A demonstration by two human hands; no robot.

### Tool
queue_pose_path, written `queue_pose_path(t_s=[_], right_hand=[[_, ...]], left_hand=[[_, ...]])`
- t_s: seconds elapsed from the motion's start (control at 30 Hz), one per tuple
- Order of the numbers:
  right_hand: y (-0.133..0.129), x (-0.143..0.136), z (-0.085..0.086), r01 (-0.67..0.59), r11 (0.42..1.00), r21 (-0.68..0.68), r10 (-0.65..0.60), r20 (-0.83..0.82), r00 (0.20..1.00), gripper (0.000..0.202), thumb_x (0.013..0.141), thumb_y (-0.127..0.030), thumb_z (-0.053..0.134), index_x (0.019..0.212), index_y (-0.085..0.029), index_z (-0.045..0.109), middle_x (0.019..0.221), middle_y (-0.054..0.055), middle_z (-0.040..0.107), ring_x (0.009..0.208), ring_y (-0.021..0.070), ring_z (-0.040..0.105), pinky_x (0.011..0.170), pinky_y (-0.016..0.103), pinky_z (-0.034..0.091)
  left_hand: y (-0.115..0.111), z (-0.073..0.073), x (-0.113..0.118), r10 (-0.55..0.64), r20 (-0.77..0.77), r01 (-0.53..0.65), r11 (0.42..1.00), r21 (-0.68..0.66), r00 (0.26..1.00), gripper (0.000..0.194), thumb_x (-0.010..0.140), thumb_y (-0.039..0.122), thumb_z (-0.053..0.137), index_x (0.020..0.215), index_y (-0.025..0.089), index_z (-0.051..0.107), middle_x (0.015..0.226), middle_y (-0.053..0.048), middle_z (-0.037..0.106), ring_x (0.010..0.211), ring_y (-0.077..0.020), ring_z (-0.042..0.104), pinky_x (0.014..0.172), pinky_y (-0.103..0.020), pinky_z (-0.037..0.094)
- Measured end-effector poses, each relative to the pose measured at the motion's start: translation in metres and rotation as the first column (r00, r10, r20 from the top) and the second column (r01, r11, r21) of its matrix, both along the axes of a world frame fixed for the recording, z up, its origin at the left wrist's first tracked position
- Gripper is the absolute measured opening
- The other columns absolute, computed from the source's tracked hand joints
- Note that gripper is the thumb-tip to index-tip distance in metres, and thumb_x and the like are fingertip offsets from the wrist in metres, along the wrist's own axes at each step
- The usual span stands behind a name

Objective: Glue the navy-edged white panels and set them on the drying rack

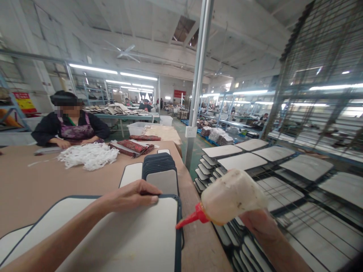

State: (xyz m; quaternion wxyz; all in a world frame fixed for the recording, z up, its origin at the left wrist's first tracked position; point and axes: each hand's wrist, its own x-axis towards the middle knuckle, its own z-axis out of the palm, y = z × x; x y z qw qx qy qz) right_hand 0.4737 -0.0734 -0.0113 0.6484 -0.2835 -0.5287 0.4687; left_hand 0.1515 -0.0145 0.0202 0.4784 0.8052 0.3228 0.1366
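A large off-white panel [141, 234] with dark edging lies in front of me on the brown-covered table. My left hand [138, 196] pinches its far edge, thumb on top and fingers over the dark border. My right hand [256, 221] is closed round a translucent, stained squeeze bottle [232, 196]. The bottle lies on its side in the air, and its red nozzle [193, 218] points left, with the tip at the panel's right dark edge. Whether the tip touches the edge I cannot tell. Just beyond the panel stands a stack of smaller dark-edged panels [160, 166].
The brown table [22, 181] holds a heap of white strips [87, 154] and folded red patterned cloth [132, 146]. Across it sits a person [75, 128] with both hands on the table. Racks of pale panels [306, 166] stand at the right, beside a metal post [195, 87].
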Motion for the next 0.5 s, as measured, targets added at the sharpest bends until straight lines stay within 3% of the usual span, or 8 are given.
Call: queue_pose_path(t_s=[0.1, 0.2, 0.3, 0.5], right_hand=[[0.003, 0.000, 0.003, 0.013, 1.000, 0.021, -0.013, -0.026, 1.000, 0.070, 0.049, -0.037, 0.093, 0.113, -0.031, 0.065, 0.099, 0.003, 0.073, 0.080, 0.0262, 0.067, 0.070, 0.035, 0.057], [0.003, 0.001, 0.000, -0.006, 1.000, -0.004, 0.006, -0.001, 1.000, 0.068, 0.048, -0.036, 0.094, 0.110, -0.032, 0.066, 0.092, 0.001, 0.072, 0.076, 0.0252, 0.066, 0.066, 0.034, 0.056], [-0.002, 0.003, -0.009, -0.036, 0.999, -0.036, 0.037, 0.018, 0.999, 0.069, 0.049, -0.044, 0.093, 0.111, -0.032, 0.065, 0.090, 0.003, 0.072, 0.073, 0.0260, 0.066, 0.062, 0.034, 0.056], [-0.017, 0.000, -0.018, -0.008, 0.999, -0.053, 0.012, 0.069, 0.998, 0.078, 0.046, -0.059, 0.089, 0.114, -0.031, 0.065, 0.095, 0.008, 0.071, 0.085, 0.0318, 0.066, 0.069, 0.040, 0.056]], left_hand=[[0.001, 0.000, -0.001, 0.019, -0.004, -0.019, 0.998, -0.060, 1.000, 0.041, 0.088, 0.049, 0.057, 0.099, 0.015, 0.078, 0.074, -0.003, 0.070, 0.065, -0.0160, 0.056, 0.058, -0.021, 0.040], [0.002, -0.002, -0.002, 0.041, 0.005, -0.041, 0.993, -0.114, 0.999, 0.041, 0.087, 0.048, 0.059, 0.102, 0.016, 0.078, 0.080, -0.004, 0.073, 0.069, -0.0171, 0.060, 0.060, -0.020, 0.041], [0.003, -0.003, -0.003, 0.083, 0.018, -0.079, 0.986, -0.148, 0.996, 0.041, 0.085, 0.049, 0.061, 0.100, 0.016, 0.078, 0.080, -0.004, 0.074, 0.069, -0.0178, 0.061, 0.061, -0.021, 0.044], [0.006, -0.010, -0.008, 0.143, 0.027, -0.136, 0.972, -0.192, 0.989, 0.039, 0.083, 0.050, 0.063, 0.097, 0.017, 0.079, 0.082, -0.004, 0.076, 0.068, -0.0188, 0.064, 0.060, -0.022, 0.047]])
